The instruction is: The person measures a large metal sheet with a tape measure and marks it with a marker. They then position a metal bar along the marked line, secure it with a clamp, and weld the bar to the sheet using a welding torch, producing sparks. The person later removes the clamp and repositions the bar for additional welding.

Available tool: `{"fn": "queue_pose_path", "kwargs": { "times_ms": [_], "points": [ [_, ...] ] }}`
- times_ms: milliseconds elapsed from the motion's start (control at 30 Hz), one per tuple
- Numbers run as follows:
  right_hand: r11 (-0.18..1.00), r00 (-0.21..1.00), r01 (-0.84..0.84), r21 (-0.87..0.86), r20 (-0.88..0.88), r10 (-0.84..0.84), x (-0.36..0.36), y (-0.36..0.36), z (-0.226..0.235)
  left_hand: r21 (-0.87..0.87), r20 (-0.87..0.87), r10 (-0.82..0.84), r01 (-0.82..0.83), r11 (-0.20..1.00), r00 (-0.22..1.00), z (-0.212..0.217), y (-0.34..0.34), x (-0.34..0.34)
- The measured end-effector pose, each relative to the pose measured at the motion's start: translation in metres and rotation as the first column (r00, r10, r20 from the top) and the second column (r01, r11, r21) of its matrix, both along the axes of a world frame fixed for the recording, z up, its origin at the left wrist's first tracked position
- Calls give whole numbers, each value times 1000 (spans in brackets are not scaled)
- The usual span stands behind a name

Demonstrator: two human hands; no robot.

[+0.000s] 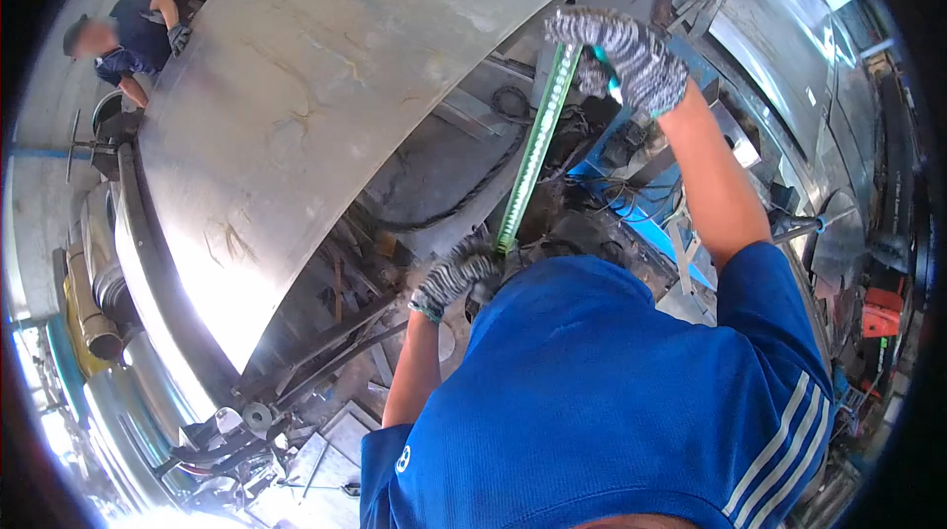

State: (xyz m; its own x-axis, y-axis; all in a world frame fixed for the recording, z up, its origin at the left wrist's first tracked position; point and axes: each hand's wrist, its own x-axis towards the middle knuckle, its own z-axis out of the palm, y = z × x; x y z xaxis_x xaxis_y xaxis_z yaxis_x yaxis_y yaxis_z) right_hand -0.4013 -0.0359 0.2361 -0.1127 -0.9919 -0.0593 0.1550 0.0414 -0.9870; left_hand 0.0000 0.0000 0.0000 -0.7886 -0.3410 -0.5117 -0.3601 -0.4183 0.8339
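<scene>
A long green straightedge (534,149) with a row of small holes runs from my chest up to the edge of a big curved steel sheet (296,125). My left hand (456,276), in a speckled knit glove, grips its lower end. Gloved the same way, my right hand (623,54) holds its upper end against the sheet's rim. My blue shirt with white stripes fills the lower middle of the view.
Another person (133,41) in dark blue, gloved, bends over the sheet's far left edge. Blue machine parts and cables (631,184) lie below my right arm. Steel rollers (148,263) run under the sheet. Scrap bars and plates (326,430) litter the floor; more curved sheet stands at right.
</scene>
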Motion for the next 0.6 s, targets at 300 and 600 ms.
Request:
{"fn": "queue_pose_path", "kwargs": {
  "times_ms": [300, 600],
  "points": [
    [997, 996, -83, -10, 34, 83, -10, -31, 49, -17, -130, 150, -153, 988, 980, 5, 18, -24],
    [932, 932, -357, 60, 89, 351, 51, 30, -127, -243, -351, 219, -315, 917, 910, 44, -3, -32]
  ]
}}
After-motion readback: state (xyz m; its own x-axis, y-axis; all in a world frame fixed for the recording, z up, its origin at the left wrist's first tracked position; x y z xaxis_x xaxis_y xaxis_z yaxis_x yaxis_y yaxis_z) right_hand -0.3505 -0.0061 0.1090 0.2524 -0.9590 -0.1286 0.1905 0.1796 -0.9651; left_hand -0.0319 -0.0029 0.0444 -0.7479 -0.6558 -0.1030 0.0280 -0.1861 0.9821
